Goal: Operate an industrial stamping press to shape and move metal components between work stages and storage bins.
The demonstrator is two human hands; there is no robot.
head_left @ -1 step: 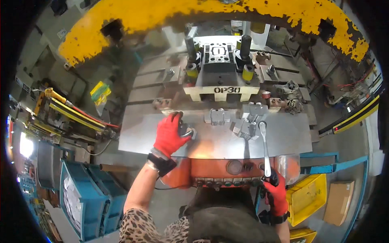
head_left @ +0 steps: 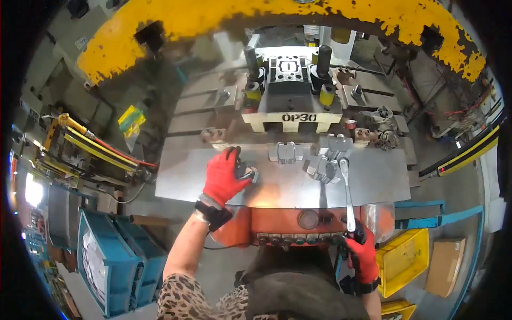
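Note:
My left hand (head_left: 223,178), in a red and black glove, is closed around a small grey formed metal part (head_left: 253,176) on the left of the sheet-metal surface (head_left: 277,189). The fingers hide much of that part. My right hand (head_left: 364,253), gloved the same way, grips the lower end of a long silver tool with a rounded head, like a ratchet wrench (head_left: 349,200). Its head reaches over the surface beside a grey metal part (head_left: 324,169). Two similar parts lie near it: one bracket-like part (head_left: 286,153) in the middle, another part (head_left: 336,144) further right.
A press die set (head_left: 290,101) with dark guide posts stands behind the sheet. The worn yellow press beam (head_left: 277,10) spans the top. Below are an orange control panel (head_left: 282,218) with knobs, a blue bin (head_left: 112,261) at left, and a yellow crate (head_left: 405,261) beside a cardboard box (head_left: 445,266).

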